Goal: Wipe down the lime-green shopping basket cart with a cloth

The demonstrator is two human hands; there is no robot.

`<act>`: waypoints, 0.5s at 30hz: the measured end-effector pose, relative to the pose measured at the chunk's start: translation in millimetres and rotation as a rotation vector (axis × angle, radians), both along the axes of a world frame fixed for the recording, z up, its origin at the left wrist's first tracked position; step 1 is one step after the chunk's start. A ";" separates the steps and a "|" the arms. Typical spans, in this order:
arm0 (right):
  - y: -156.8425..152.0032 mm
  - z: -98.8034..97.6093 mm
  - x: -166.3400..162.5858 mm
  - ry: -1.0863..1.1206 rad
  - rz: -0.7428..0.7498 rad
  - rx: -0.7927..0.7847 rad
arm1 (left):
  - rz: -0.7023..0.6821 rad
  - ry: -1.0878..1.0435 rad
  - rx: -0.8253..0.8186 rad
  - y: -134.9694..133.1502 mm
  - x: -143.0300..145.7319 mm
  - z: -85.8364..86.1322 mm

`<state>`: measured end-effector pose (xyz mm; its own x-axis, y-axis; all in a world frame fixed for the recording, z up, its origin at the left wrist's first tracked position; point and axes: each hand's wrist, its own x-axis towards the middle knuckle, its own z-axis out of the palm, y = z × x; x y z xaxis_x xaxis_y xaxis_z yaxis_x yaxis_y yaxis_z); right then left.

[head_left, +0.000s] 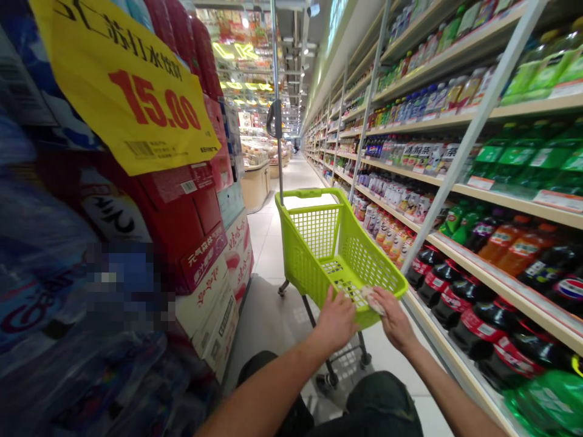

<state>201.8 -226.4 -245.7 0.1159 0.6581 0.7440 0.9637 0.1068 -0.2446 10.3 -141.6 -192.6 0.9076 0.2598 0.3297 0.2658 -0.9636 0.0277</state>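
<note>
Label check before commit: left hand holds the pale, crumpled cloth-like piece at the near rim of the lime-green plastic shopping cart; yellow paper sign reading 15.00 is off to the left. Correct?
One error: the right hand holds the pale, crumpled cloth-like piece, not the left hand, as the head view shows. The lime-green plastic shopping cart and yellow paper sign stand as stated.

Smooth plastic cart [295, 255], scrap [371, 300] perhaps paper
</note>
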 end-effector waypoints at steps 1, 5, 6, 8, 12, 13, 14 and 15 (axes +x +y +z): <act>-8.0 -0.1 12.3 0.030 -0.016 -0.003 | -0.060 0.015 0.019 -4.1 6.8 0.9; -35.2 -5.3 54.7 0.105 -0.095 -0.043 | -0.170 0.088 0.049 17.1 27.8 19.0; -41.0 -7.9 63.6 0.112 -0.115 -0.054 | -0.090 0.101 0.038 31.1 29.4 26.5; -51.0 -13.7 79.2 0.127 -0.162 -0.066 | 0.093 0.160 0.041 61.4 28.2 41.1; -59.3 -18.5 102.8 0.180 -0.272 -0.103 | 0.195 0.185 0.146 94.5 22.2 53.7; -58.5 -16.8 108.1 0.197 -0.298 -0.122 | 0.181 0.163 0.173 95.6 21.9 53.3; -57.1 -14.1 113.3 0.217 -0.326 -0.142 | 0.159 0.144 0.191 95.5 21.7 52.6; -55.6 -10.6 118.4 0.243 -0.360 -0.161 | 0.142 0.133 0.201 95.4 21.0 52.1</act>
